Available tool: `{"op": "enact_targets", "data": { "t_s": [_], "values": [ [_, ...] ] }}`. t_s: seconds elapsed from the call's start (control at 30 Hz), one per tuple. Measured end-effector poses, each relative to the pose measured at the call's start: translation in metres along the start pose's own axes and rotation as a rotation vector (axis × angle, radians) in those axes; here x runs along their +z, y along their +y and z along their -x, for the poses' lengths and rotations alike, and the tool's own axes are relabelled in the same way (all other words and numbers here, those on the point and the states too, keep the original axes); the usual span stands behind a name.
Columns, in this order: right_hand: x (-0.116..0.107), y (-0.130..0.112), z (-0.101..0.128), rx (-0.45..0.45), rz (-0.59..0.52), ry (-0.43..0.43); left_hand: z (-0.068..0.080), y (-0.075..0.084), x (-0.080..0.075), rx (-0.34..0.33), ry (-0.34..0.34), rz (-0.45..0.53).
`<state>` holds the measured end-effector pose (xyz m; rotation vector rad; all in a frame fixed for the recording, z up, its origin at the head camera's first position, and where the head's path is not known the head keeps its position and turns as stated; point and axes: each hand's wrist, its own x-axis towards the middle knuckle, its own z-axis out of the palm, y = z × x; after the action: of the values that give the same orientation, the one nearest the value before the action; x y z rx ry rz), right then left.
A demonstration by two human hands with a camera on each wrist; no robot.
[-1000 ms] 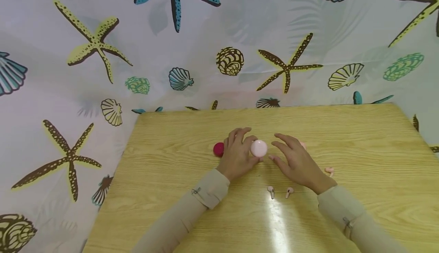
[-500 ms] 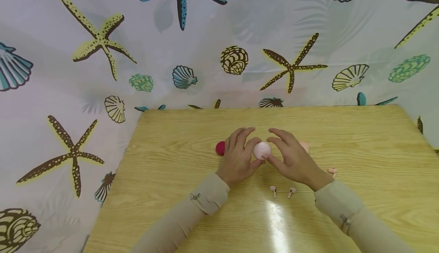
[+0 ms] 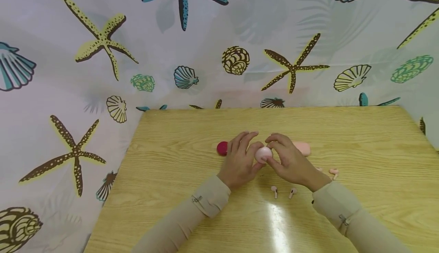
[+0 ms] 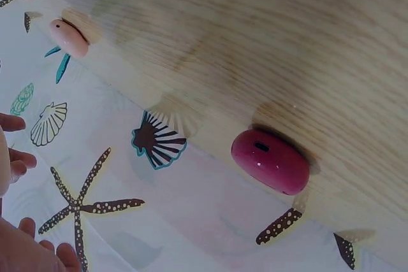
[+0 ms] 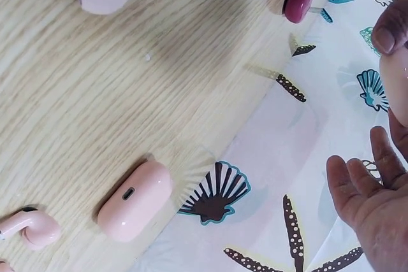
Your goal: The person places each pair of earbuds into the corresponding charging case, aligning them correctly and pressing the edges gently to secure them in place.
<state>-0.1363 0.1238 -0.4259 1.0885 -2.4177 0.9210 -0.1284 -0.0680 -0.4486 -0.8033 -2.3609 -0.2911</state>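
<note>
Both hands meet over the middle of the wooden table (image 3: pixel 178 138): the left hand (image 3: pixel 240 160) curls its thumb and fingers round the left side of a pale pink round case (image 3: pixel 263 154), and the right hand (image 3: pixel 291 161) pinches the same case from the right with thumb and forefinger, so it sits held between them just above the tabletop. The case looks closed, and whether its lid has begun to lift cannot be told. Nearer than the hands, two small pink earbuds (image 3: pixel 274 191) lie loose and side by side on the wood, and another pink earbud (image 3: pixel 334 173) lies off to the right; by this judgement nothing is stowed yet and the work is at an early stage. Just beyond the right hand rests a pink oblong case (image 3: pixel 302 148), closed, and to the far left of the left hand a dark red case (image 3: pixel 222 148), also closed, untouched. Behind the table hangs a curtain (image 3: pixel 103 39) printed with starfish and shells.
</note>
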Motion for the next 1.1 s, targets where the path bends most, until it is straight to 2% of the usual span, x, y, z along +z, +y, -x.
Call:
{"op": "enact_targets", "data": {
  "t_s": [0.07,0.13,0.27,0.33,0.4,0.53,0.73,0.93,1.1],
  "values": [
    [0.000,0.000,0.000,-0.005,0.003,0.001,0.001,0.000,-0.001,-0.046,-0.060,0.102],
    [0.000,0.001,0.000,-0.012,0.011,0.009,0.000,-0.002,-0.002,-0.118,-0.145,0.252],
    [0.000,0.002,0.001,-0.016,0.020,0.020,-0.002,-0.008,-0.004,-0.357,-0.333,0.640],
    [0.001,0.002,0.002,-0.013,0.017,0.021,-0.003,-0.010,-0.004,-0.461,-0.395,0.785],
    [0.002,0.002,0.002,-0.010,0.012,0.018,-0.003,-0.011,-0.004,-0.527,-0.431,0.888],
    [0.003,0.001,0.003,-0.007,0.012,0.011,-0.003,-0.010,-0.001,-0.539,-0.441,0.937],
    [0.003,0.000,0.003,-0.006,0.014,0.008,-0.003,-0.008,-0.001,-0.496,-0.419,0.894],
    [0.003,0.001,0.004,-0.004,0.000,0.015,-0.003,-0.007,-0.003,-0.484,-0.397,0.875],
    [0.002,0.002,0.003,-0.004,0.010,0.001,-0.006,-0.006,-0.005,-0.446,-0.370,0.814]
  ]
}}
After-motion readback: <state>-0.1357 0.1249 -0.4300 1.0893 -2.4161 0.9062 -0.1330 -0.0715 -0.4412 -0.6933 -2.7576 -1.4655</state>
